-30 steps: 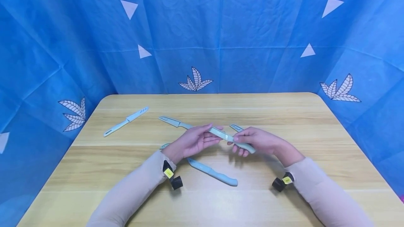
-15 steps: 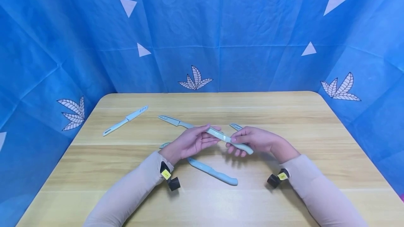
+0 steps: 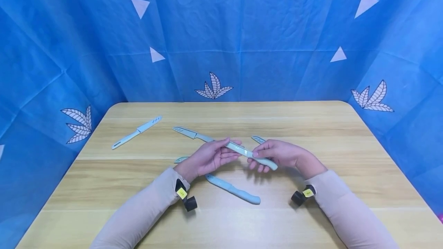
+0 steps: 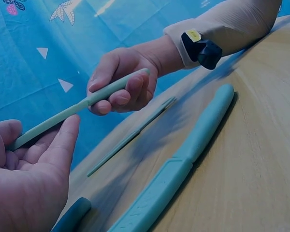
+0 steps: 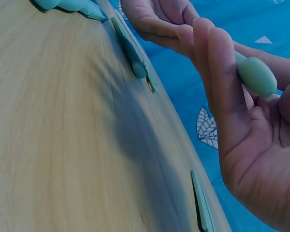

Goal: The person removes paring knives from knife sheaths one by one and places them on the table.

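Observation:
Both hands hold one pale green paring knife [image 3: 238, 148] in a matching sheath, raised above the table. My left hand [image 3: 209, 157] pinches the sheathed blade end, thumb on top and fingers underneath. At the other end, my right hand [image 3: 283, 153] grips the handle [image 5: 257, 77] between thumb and fingers, and its butt sticks out past them. Closer to me on the table lies another sheathed knife [image 3: 233, 188] with a thick handle. Behind the left hand is a knife with a slotted sheath [image 3: 185, 132]; the hand covers part of it.
A slim slotted knife [image 3: 137, 132] lies at the left of the wooden table [image 3: 346, 126]. One more slotted tip [image 3: 258, 139] shows behind the right hand, and a green tip [image 3: 180, 160] peeks out by the left wrist. A blue curtain [image 3: 277, 30] hangs behind the table.
Both hands, with the knife between them, have shifted slightly left. Their grip on it looks the same, and the knives on the table have stayed put.

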The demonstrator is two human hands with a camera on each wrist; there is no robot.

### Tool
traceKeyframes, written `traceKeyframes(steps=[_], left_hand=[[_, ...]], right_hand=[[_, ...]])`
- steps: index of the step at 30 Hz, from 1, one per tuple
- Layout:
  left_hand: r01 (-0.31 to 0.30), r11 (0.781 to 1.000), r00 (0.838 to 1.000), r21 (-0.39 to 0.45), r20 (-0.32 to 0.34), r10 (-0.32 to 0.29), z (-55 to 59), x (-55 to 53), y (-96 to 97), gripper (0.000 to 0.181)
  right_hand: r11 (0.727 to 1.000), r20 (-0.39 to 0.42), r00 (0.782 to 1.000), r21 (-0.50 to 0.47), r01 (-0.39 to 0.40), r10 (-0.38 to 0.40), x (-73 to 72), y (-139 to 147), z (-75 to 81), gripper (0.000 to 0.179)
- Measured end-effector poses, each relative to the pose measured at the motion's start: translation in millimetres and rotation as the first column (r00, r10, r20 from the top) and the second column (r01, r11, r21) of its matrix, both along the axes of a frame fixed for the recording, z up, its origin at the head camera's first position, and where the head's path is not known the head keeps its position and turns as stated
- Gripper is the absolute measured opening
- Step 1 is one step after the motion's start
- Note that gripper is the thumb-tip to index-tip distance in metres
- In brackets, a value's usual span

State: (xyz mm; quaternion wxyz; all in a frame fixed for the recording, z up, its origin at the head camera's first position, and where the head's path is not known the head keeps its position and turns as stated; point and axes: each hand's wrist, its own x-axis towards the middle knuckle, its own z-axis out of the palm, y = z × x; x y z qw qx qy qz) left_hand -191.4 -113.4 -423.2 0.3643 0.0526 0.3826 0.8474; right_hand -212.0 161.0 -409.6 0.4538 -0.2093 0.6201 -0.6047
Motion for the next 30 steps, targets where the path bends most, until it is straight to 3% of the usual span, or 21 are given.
traceKeyframes(steps=[15, 23, 30], left_hand=[[-0.039, 0.999, 0.999, -0.029, 0.011, 0.040, -1.3, 5.1, 3.0, 0.043], [-0.087, 0.994, 0.994, -0.064, 0.061, 0.090, 1.3, 8.5, 6.2, 0.048], [-0.068, 0.996, 0.997, -0.057, 0.026, 0.069, 4.1, 6.5, 5.2, 0.048]], right_hand=[[1.000, 0.008, 1.000, -0.008, -0.018, 0.018, 2.1, 1.0, -0.4, 0.033], [0.999, 0.007, 0.999, 0.019, -0.039, 0.038, 3.9, -3.4, -0.1, 0.038], [0.999, -0.038, 0.999, 0.018, -0.035, 0.036, 5.0, -2.7, 2.9, 0.039]])
